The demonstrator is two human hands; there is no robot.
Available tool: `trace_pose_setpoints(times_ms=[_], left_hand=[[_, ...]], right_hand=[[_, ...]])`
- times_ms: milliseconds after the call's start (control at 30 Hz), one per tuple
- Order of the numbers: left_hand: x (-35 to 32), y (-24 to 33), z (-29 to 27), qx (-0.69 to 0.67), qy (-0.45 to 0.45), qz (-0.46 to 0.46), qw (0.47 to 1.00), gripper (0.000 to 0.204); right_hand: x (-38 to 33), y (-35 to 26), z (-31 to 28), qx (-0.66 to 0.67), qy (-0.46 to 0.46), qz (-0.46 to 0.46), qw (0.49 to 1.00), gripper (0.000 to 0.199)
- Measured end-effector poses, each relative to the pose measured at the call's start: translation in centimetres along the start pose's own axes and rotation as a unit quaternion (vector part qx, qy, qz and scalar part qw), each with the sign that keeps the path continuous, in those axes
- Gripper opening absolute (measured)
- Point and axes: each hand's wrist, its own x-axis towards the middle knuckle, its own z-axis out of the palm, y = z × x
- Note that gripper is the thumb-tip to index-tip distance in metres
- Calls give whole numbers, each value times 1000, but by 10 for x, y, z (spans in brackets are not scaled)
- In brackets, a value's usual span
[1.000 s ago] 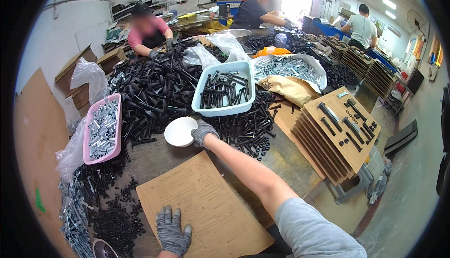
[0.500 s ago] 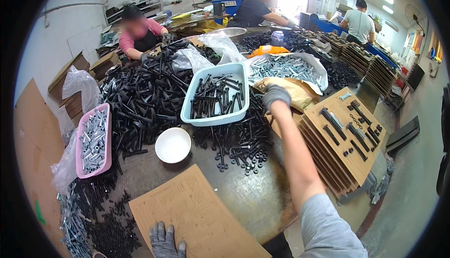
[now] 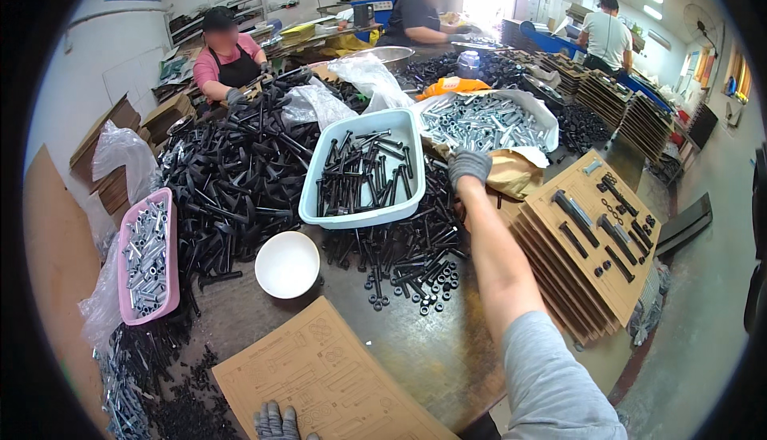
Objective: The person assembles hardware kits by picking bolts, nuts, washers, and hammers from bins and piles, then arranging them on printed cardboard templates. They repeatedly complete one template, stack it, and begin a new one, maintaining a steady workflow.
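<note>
A white bag of silver bolts (image 3: 487, 120) lies open beside a crumpled brown paper bag (image 3: 511, 175). A flat, die-cut brown cardboard sheet (image 3: 319, 376) rests on the worktop's near edge.

The person is wearing a grey knit work glove on the right hand (image 3: 469, 165), with the cuff ending at the wrist. A light grey short sleeve (image 3: 551, 384) is covering the right upper arm. The left hand (image 3: 276, 422) is wearing a matching grey glove.
</note>
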Motion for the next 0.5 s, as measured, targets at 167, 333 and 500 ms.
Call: trace_pose_setpoints(times_ms=[167, 333, 500], left_hand=[[0, -1, 0, 3, -1, 1, 1000, 61], [2, -2, 2, 0, 18, -14, 1000, 61], [6, -4, 5, -5, -2, -12, 1000, 64]], right_hand=[[-28, 1, 14, 4, 84, -17, 996, 21], [-54, 3, 10, 50, 137, -38, 989, 19], [-51, 8, -6, 98, 57, -36, 993, 21]])
